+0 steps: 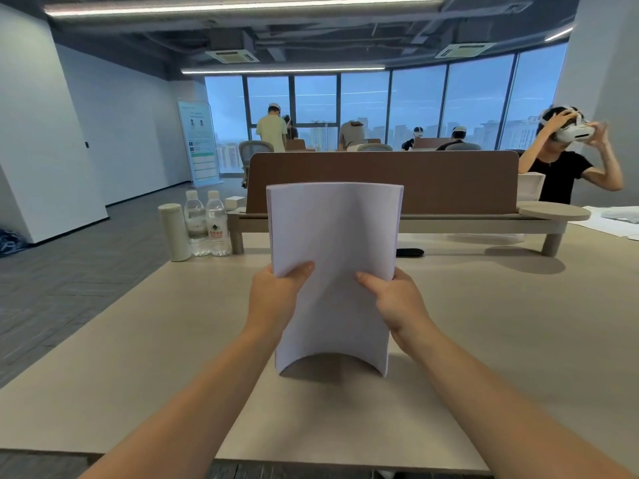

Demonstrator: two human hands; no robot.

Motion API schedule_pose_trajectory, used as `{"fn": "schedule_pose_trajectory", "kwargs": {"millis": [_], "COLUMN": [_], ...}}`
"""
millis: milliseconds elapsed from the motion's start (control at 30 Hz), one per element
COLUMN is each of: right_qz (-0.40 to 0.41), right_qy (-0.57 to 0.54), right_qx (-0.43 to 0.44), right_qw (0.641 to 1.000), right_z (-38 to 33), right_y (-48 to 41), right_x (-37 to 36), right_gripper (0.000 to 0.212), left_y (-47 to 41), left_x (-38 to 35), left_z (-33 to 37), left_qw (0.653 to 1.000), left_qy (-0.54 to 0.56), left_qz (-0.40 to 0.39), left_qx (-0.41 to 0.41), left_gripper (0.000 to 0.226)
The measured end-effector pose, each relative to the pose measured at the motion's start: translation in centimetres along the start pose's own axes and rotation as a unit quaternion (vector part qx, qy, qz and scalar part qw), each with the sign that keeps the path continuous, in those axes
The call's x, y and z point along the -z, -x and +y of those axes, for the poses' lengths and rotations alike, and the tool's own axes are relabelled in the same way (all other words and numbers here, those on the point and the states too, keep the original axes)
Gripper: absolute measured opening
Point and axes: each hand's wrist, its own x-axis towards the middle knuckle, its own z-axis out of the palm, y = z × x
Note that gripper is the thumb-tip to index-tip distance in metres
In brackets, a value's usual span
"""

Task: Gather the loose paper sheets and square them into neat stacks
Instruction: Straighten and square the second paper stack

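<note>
A thick stack of white paper sheets [333,243] stands upright on its bottom edge on the beige desk [484,323], bowed so the lower edge arches over the desk. My left hand [276,295] grips the stack's left side with the thumb on the front. My right hand [397,299] grips the right side the same way. The top edges of the sheets look roughly even.
A grey cylinder flask [174,232] and two water bottles [207,223] stand at the desk's far left. A brown divider with a shelf [380,178] runs across the back. A black object [409,252] lies under the shelf. More papers [612,219] lie far right near a seated person.
</note>
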Motion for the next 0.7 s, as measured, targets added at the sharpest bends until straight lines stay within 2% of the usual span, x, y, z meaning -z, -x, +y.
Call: {"fn": "schedule_pose_trajectory", "kwargs": {"millis": [100, 200, 300, 400, 533, 700], "right_qz": [-0.002, 0.001, -0.005, -0.004, 0.006, -0.002], "right_qy": [0.006, 0.002, 0.01, 0.004, -0.025, -0.002], "right_qx": [-0.012, 0.011, 0.02, -0.011, 0.003, -0.013], "right_qw": [1.0, 1.0, 1.0, 1.0, 1.0, 1.0], "right_z": [0.5, -0.5, -0.4, 0.4, -0.2, 0.6], "right_y": [0.3, 0.1, 0.1, 0.3, -0.2, 0.0], "right_x": [-0.1, 0.2, 0.3, 0.3, 0.8, 0.7], "right_gripper": [0.005, 0.003, 0.003, 0.007, 0.012, 0.007], "left_y": [0.2, -0.5, -0.4, 0.2, -0.5, 0.0], "left_x": [0.1, 0.5, 0.8, 0.6, 0.7, 0.6], "left_z": [-0.3, 0.3, -0.3, -0.9, -0.3, -1.1], "left_qw": [1.0, 1.0, 1.0, 0.999, 0.998, 0.998], "left_qy": [0.006, 0.007, 0.018, 0.021, 0.03, 0.007], "left_qz": [-0.004, 0.003, -0.008, -0.013, -0.029, -0.036], "left_qx": [0.014, 0.01, 0.023, 0.042, 0.037, 0.045], "left_gripper": [0.025, 0.035, 0.031, 0.024, 0.031, 0.023]}}
